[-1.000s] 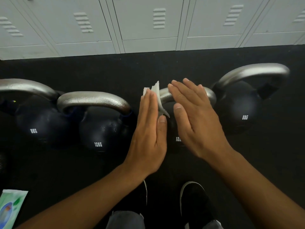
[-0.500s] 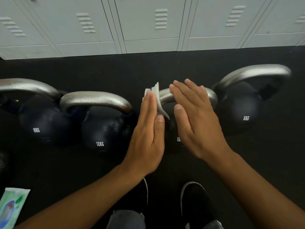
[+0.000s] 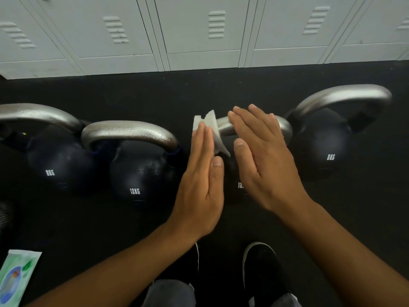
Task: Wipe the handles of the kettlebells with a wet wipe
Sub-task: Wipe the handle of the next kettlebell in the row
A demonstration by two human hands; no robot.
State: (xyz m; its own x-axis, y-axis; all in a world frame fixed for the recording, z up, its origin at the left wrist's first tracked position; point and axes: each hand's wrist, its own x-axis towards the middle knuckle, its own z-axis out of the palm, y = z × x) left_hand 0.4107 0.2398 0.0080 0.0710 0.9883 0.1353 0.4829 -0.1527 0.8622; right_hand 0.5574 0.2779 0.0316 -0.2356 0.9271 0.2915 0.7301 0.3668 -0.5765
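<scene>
Four dark kettlebells with silver handles stand in a row on the black floor. My left hand (image 3: 201, 185) is flat with straight fingers. It presses a folded white wet wipe (image 3: 210, 125) against the left end of the third kettlebell's handle (image 3: 223, 127). My right hand (image 3: 263, 160) lies flat over that handle with its fingers straight, and hides most of that kettlebell. The 12 kg kettlebell (image 3: 137, 180) stands just left of my left hand. The 8 kg kettlebells (image 3: 57, 167) (image 3: 325, 147) stand at either end.
Grey lockers (image 3: 199, 29) line the wall behind the kettlebells. A green and white pack of wipes (image 3: 15, 278) lies on the floor at the lower left. My black shoes (image 3: 261, 269) stand close below the hands.
Both hands stay where they were at the third kettlebell's handle, with the wipe still under the left fingers. Only the view shifts slightly.
</scene>
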